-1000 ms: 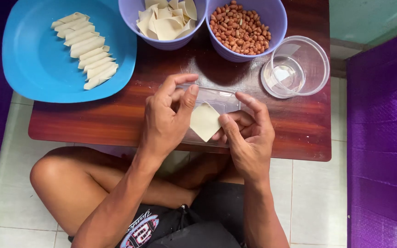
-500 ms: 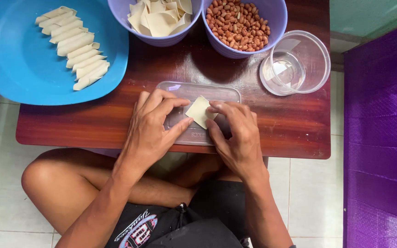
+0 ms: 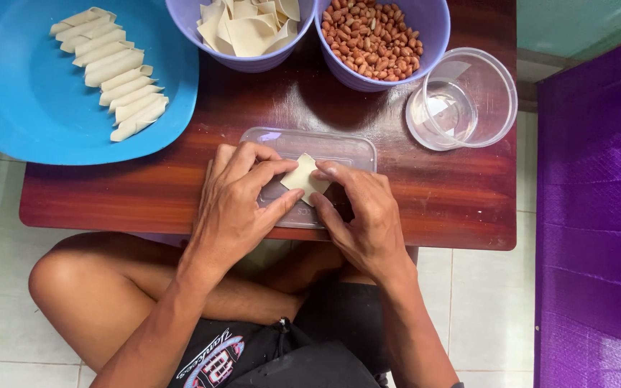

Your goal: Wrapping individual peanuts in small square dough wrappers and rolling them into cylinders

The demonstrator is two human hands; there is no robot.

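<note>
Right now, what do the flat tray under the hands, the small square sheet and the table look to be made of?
The flat tray looks like clear, glossy plastic: the wood grain shows through it. The square sheet, pinched by the left hand and right hand, looks like thin, pale, matte dough, probably a wrapper. The table looks like reddish-brown wood or veneer with a shiny varnish.

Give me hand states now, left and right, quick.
Left hand: fingers curled, pinching the dough square on the clear lid.
Right hand: fingers curled, pinching the same square from the other side.
</note>
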